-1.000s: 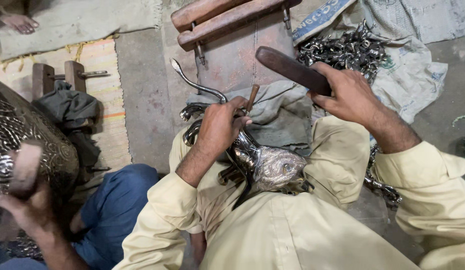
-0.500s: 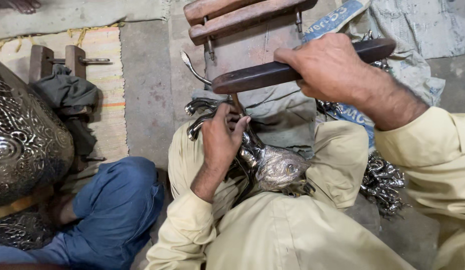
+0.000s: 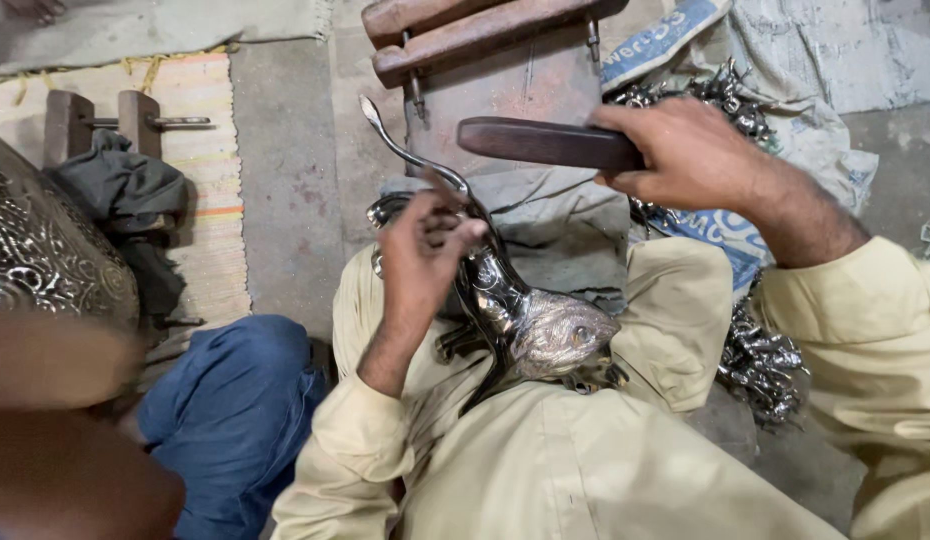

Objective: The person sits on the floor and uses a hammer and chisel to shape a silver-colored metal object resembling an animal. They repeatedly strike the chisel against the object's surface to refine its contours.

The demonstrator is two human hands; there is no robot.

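Embossed metal ware (image 3: 545,335), a silvery piece with a long curved spout (image 3: 405,150), is propped on the person's lap over the cream-coloured clothing (image 3: 545,460). It is gripped near its neck by the left hand (image 3: 425,250), fingers curled shut about it; whether a small tool is also pinched there cannot be told. At two o'clock from that grip, a dark wooden mallet (image 3: 545,143) is held level above the piece, the right hand (image 3: 685,155) closed firmly around its handle. At twelve o'clock stands a wooden clamp block (image 3: 475,35) on the floor. A heap of shiny metal parts (image 3: 765,360) lies at four o'clock. At nine o'clock, another person's blue-trousered leg (image 3: 235,400) and a large embossed vessel (image 3: 45,250) are seen.
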